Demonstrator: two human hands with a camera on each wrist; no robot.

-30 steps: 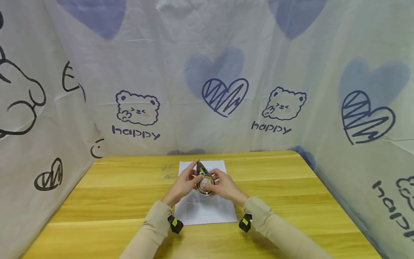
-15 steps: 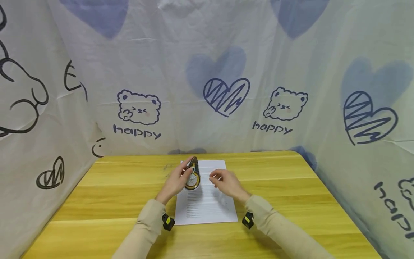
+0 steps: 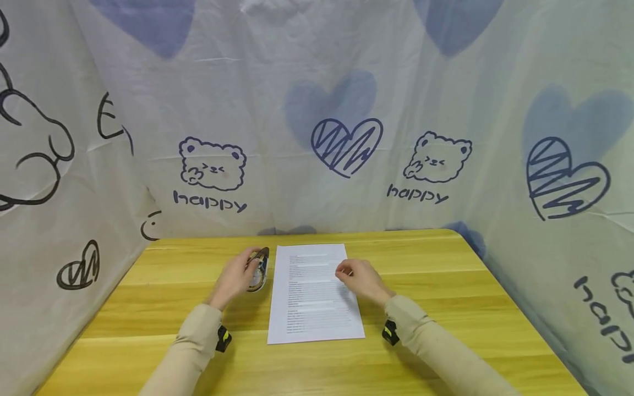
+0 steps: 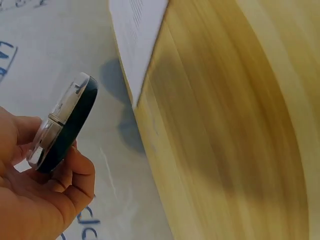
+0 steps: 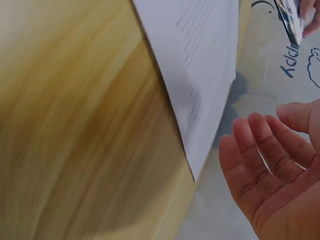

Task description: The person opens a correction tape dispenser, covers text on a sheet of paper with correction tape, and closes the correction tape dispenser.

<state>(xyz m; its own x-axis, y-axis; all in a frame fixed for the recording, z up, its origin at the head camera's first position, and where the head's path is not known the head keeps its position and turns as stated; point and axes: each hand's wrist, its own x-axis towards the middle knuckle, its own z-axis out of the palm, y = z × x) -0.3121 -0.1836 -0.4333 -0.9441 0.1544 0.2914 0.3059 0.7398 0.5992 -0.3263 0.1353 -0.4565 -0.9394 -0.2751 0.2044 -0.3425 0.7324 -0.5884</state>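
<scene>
My left hand holds a teardrop-shaped correction tape beside the left edge of a printed sheet of paper. In the left wrist view the tape dispenser stands between thumb and curled fingers, its clear side facing one way and its dark back the other. A round pale reel shows through the clear housing in the head view. Over the sheet's right edge hovers my right hand, holding nothing. Its fingers are loosely bent with the palm visible in the right wrist view.
The sheet lies on a yellow wood-grain table. A pale curtain printed with hearts and bears hangs behind the table and along both sides. Both wrists carry small black cameras.
The right hand let go of the correction tape and moved right. The left hand carried the tape left, off the sheet, uncovering the printed lines.
</scene>
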